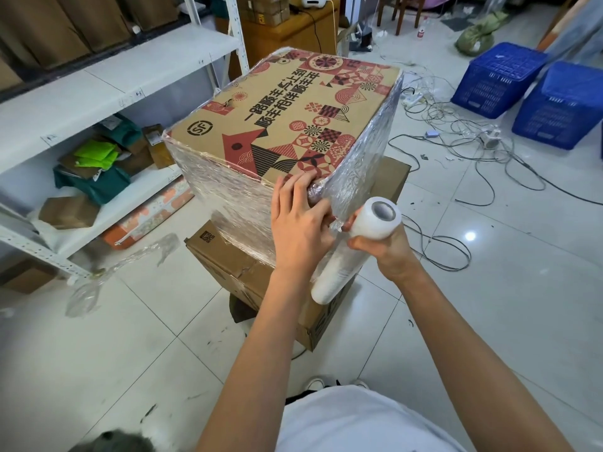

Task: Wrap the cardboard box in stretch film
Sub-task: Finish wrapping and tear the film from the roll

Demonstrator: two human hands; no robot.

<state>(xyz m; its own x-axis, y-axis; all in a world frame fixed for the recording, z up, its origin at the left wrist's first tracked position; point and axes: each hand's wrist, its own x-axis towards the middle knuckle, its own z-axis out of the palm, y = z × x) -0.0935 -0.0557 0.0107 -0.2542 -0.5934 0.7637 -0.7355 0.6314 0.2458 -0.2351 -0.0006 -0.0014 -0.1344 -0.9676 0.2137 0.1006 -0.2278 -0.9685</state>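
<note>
Atop a plain carton (248, 272), the printed cardboard box (287, 115) is film-wrapped on its sides, top bare; film (354, 164) is pinched by the left hand (298, 220), the stretch film roll (354, 249) gripped by the right hand (381, 247).

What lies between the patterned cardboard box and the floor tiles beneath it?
In the head view, a plain brown carton lies there: the film-wrapped patterned box rests on top of it, and it stands on the tiled floor.

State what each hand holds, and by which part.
The right hand grips the film roll near its upper end. The left hand pinches the bunched film between roll and box corner.
</note>
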